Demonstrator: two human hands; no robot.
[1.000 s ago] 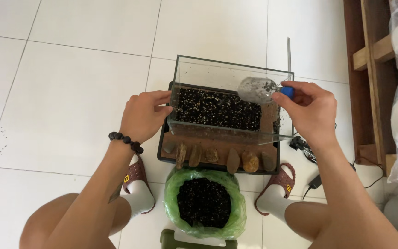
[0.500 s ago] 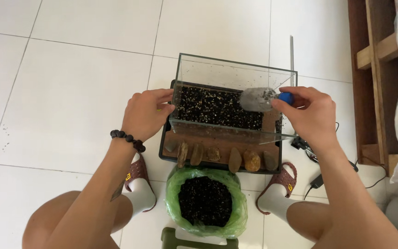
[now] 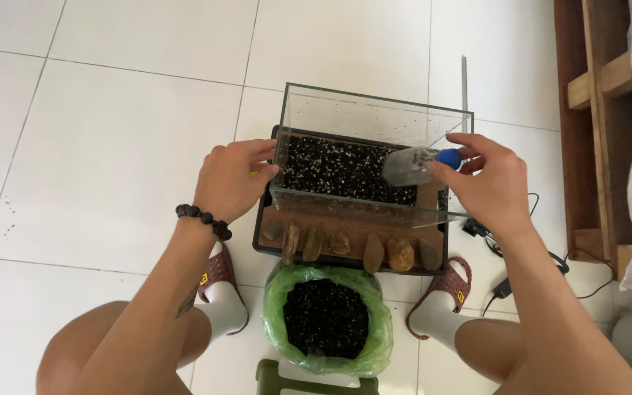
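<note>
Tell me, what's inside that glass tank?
The glass tank holds a layer of dark speckled gravel. A clear scoop in the right hand hides some of it, so the right corner cannot be seen.

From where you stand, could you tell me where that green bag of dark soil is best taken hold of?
Grip the green bag at its rolled-down rim, from above with a hand on each side. It sits upright and open-topped, full of loose soil, so lifting both sides evenly should keep it from tipping. The near side looks crowded by a green object.
</note>
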